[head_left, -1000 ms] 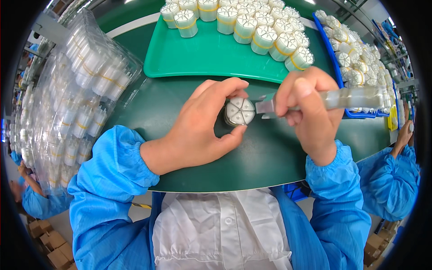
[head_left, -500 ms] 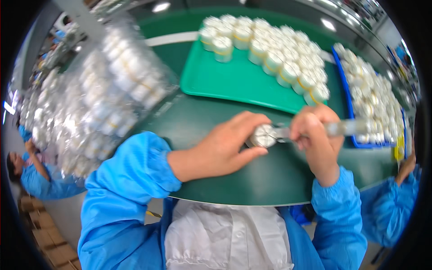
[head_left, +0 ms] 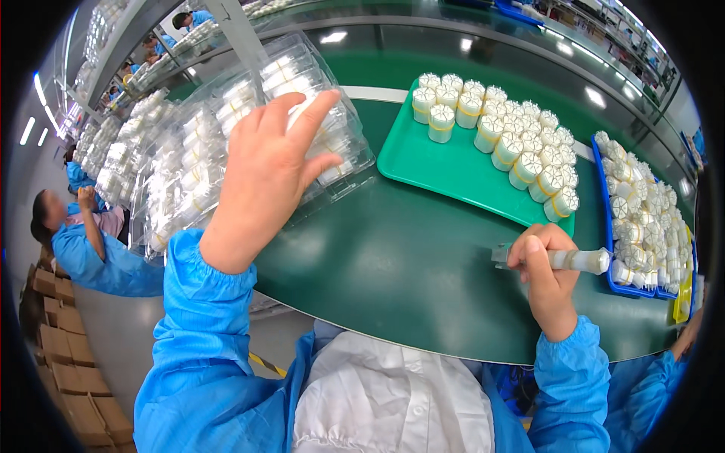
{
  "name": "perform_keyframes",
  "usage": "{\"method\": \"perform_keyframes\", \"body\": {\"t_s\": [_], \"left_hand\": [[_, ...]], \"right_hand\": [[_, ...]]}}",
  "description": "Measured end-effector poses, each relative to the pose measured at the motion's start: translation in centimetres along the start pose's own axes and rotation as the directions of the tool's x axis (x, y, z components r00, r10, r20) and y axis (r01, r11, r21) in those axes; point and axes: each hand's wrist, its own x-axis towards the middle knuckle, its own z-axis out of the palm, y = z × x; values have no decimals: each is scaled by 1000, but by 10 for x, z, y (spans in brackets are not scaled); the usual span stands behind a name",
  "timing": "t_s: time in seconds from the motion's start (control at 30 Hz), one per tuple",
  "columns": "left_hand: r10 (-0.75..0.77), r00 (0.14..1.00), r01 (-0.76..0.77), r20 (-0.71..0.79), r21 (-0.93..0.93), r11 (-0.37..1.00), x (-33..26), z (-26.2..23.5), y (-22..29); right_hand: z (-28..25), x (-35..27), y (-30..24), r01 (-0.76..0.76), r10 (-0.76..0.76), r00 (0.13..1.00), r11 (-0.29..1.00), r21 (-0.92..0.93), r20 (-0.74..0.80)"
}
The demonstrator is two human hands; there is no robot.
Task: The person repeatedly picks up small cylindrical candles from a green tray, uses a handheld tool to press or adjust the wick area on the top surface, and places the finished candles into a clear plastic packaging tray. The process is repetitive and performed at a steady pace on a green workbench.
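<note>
My left hand [head_left: 264, 177] reaches over the clear plastic trays [head_left: 351, 155] at the left, its fingers spread. White cylindrical parts [head_left: 198, 162] fill these trays; some show between and beyond my fingers, and whether I touch one is hidden. Closed around a translucent tube-shaped tool [head_left: 570, 260], my right hand [head_left: 542, 264] is just above the table, near the front right corner of a green tray [head_left: 430, 170]. The tool's clear squarish end points left, its whitish round end right. On the green tray stand several white cylinders [head_left: 510, 147] with yellow bands and slotted tops.
Blue bins [head_left: 604, 204] heaped with similar white parts stand at the right, beside a yellow container [head_left: 683, 291]. A grey metal post [head_left: 234, 34] rises behind the clear trays. Co-workers in blue sit at the left [head_left: 98, 249] and right [head_left: 649, 400]. Cardboard boxes [head_left: 72, 340] lie at lower left.
My left hand has left the white cylinder at the tool's tip and moved up left over the clear trays. That cylinder no longer shows at the tool's tip. The right hand keeps the tool.
</note>
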Motion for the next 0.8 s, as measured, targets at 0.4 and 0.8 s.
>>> {"method": "perform_keyframes", "body": {"t_s": [0.4,0.8], "left_hand": [[-106,993,102,-51,-74,992,18,18,-21],[-140,985,164,102,-286,944,29,19,-41]], "right_hand": [[0,-1,3,-25,25,1000,999,-24,12],[0,0,3,6,-3,999,998,-62,46]]}}
